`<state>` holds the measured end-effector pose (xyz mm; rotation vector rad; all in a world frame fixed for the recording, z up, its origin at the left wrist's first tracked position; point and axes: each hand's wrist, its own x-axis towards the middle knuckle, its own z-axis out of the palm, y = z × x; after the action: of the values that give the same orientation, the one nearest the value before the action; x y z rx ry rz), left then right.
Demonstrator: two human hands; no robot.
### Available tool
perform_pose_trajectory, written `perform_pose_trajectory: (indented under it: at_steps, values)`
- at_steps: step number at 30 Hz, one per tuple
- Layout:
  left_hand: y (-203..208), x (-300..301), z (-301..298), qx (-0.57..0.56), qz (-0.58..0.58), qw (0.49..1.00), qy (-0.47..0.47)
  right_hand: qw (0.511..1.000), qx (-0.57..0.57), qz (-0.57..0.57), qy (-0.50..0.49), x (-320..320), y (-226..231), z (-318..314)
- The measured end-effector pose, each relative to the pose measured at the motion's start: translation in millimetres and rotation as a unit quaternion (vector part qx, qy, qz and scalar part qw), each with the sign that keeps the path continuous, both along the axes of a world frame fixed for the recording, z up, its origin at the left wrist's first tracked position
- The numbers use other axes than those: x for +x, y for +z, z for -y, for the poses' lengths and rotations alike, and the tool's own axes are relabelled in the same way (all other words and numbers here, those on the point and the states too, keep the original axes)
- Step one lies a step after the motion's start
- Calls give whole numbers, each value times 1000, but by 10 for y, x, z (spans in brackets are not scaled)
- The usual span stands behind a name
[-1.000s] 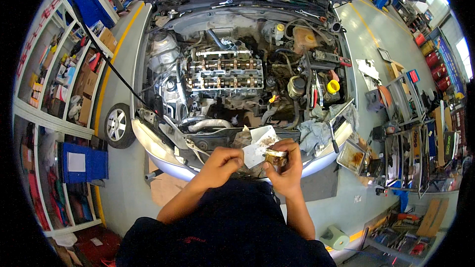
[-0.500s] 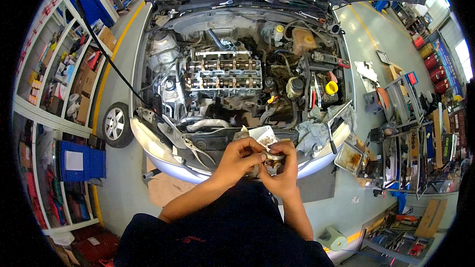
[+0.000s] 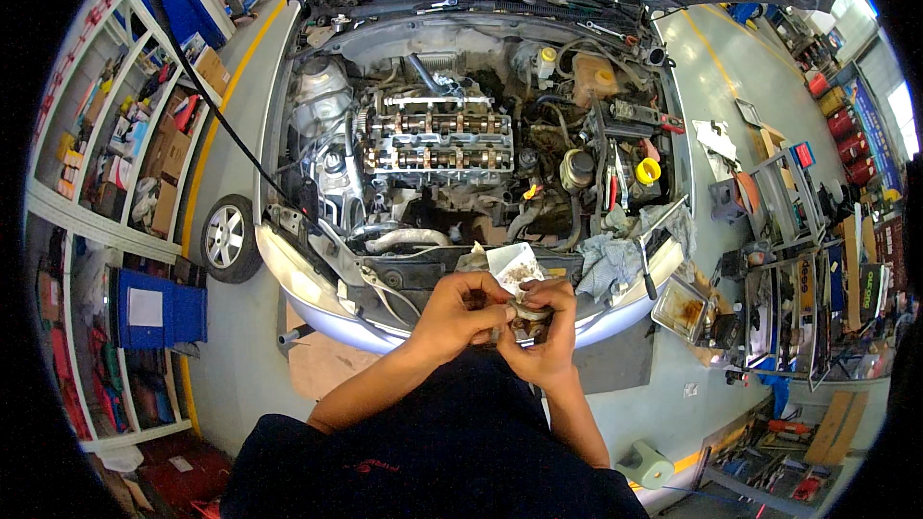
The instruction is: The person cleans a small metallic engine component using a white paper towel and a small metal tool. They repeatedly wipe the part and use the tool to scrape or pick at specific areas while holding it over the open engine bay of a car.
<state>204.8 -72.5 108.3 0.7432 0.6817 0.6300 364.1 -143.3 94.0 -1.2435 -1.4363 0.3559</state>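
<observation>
Close to my body, at the front edge of the engine bay, both hands work at one small, grimy metal part [image 3: 530, 311] with a rounded rim. My right hand [image 3: 550, 344] is closed around it from the right, thumb below and fingers over the top. Thumb and fingers of my left hand [image 3: 452, 315] are pinched together against its left side; what they hold, if anything, is hidden. Just beyond the fingers lies a white sheet or shallow tray [image 3: 511, 265] with dark dirt on it. Farther off, the opened engine [image 3: 440, 144] shows its camshafts.
A grey rag [image 3: 611, 264] and a black-handled tool [image 3: 646, 269] lie on the right front edge. Pliers [image 3: 615, 183] rest near the yellow cap [image 3: 647, 170]. A wheel [image 3: 228, 239] stands at left, shelves [image 3: 144, 221] beyond it. A dirty metal tray [image 3: 683, 308] is at right.
The hands stay at the same part; the right fingers have shifted slightly over it and the left fingertips have moved a little. The whole view has shifted slightly.
</observation>
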Motion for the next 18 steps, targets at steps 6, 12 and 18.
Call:
perform_pose_trajectory:
  at_steps: [6,12,18]
  values:
    - [-22,1,4,-4,32,999,0,1000,5,-1,8,-38,30,-2]
    - [-106,-12,13,30,13,999,9,1000,4,19,7,-30,49,-4]
    - [-143,-48,17,15,4,1000,21,999,19,29,16,-12,1,3]
